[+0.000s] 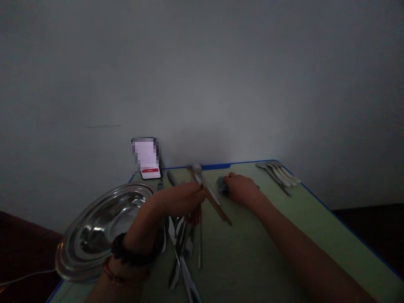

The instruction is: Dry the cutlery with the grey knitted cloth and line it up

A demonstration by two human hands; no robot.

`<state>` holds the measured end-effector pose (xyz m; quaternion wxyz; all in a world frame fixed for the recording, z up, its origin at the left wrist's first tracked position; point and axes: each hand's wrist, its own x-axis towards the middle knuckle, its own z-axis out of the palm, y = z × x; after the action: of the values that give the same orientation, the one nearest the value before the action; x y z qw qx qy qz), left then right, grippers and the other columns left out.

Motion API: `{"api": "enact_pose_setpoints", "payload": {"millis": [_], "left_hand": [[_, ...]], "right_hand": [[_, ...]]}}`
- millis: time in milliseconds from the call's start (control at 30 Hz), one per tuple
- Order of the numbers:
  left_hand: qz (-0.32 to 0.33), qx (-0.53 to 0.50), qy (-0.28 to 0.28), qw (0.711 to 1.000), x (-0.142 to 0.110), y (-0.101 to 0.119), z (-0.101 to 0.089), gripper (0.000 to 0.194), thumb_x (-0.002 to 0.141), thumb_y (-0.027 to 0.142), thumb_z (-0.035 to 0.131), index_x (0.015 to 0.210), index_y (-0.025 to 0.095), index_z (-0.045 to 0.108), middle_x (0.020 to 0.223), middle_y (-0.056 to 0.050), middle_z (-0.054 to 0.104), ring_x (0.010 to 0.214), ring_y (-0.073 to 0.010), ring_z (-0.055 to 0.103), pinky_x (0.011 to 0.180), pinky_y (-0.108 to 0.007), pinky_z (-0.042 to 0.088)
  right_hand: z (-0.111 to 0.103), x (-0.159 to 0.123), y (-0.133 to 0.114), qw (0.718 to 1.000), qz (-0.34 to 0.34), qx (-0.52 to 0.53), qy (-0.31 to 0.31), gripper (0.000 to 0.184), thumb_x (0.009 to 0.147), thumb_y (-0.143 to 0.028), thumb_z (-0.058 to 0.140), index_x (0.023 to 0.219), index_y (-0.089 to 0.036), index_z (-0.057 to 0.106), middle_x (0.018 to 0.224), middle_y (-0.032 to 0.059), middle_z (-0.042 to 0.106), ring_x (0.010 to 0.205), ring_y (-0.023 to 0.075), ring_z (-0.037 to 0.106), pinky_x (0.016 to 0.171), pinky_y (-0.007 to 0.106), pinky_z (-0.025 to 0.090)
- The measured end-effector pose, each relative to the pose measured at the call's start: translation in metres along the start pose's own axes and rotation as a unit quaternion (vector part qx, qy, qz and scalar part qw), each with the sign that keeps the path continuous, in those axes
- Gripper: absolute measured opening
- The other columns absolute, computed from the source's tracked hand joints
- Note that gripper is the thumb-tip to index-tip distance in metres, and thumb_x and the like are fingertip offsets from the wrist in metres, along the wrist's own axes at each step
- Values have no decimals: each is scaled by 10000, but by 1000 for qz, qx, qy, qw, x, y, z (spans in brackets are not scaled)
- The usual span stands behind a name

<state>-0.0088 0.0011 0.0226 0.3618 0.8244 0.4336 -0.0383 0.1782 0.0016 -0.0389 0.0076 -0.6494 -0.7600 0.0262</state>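
My left hand (181, 198) is closed around a spoon (202, 176) and a pair of wooden chopsticks (217, 205), held just above the green table (252, 252); the spoon's bowl points toward the wall. My right hand (241, 188) rests on the table with its fingers closed on a small grey cloth (221, 184). Under my left hand lies a loose pile of metal cutlery (181, 248).
A large steel bowl (94, 229) sits at the table's left edge. A phone (147, 158) leans against the wall. Several white-handled spoons and forks (279, 173) lie in a row at the far right corner. The table has a blue edge.
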Motion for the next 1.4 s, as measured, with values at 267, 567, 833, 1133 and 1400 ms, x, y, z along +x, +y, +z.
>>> {"api": "enact_pose_setpoints", "payload": {"millis": [267, 567, 833, 1133, 1400], "left_hand": [[68, 47, 53, 995, -23, 2, -13, 337, 926, 288, 280, 763, 157, 544, 748, -45, 678, 666, -140, 623, 616, -229, 454], [113, 81, 131, 981, -56, 24, -24, 288, 913, 328, 372, 977, 203, 624, 679, 31, 621, 568, -103, 551, 528, -183, 383], [110, 153, 180, 965, -49, 20, -22, 307, 899, 319, 406, 892, 193, 686, 608, 33, 592, 493, -85, 492, 518, -204, 327], [98, 142, 209, 963, -45, 20, -24, 288, 882, 288, 433, 802, 165, 680, 700, 4, 645, 581, -100, 545, 565, -202, 372], [58, 94, 219, 970, -39, 16, -26, 260, 853, 335, 461, 784, 168, 647, 598, 19, 613, 539, -108, 572, 509, -195, 395]], "right_hand": [[-53, -10, 20, 992, -8, 81, 96, 317, 870, -183, 329, 1049, -187, 590, 992, 98, 671, 902, 215, 620, 740, 305, 439], [-73, -23, 23, 784, -5, 583, 213, 240, 809, -299, 421, 838, -225, 648, 793, 28, 660, 837, 204, 594, 676, 312, 475], [-82, -29, 5, 673, -62, 730, 101, 170, 772, -247, 515, 866, -216, 652, 793, 8, 653, 716, 160, 571, 589, 264, 439], [-84, -35, 1, 717, -90, 678, 136, 152, 817, -230, 502, 890, -210, 634, 862, -16, 644, 742, 121, 569, 679, 241, 426], [-86, -39, -3, 787, -112, 593, 128, 176, 832, -281, 528, 976, -222, 610, 748, -26, 648, 613, 110, 551, 528, 220, 402]]}}
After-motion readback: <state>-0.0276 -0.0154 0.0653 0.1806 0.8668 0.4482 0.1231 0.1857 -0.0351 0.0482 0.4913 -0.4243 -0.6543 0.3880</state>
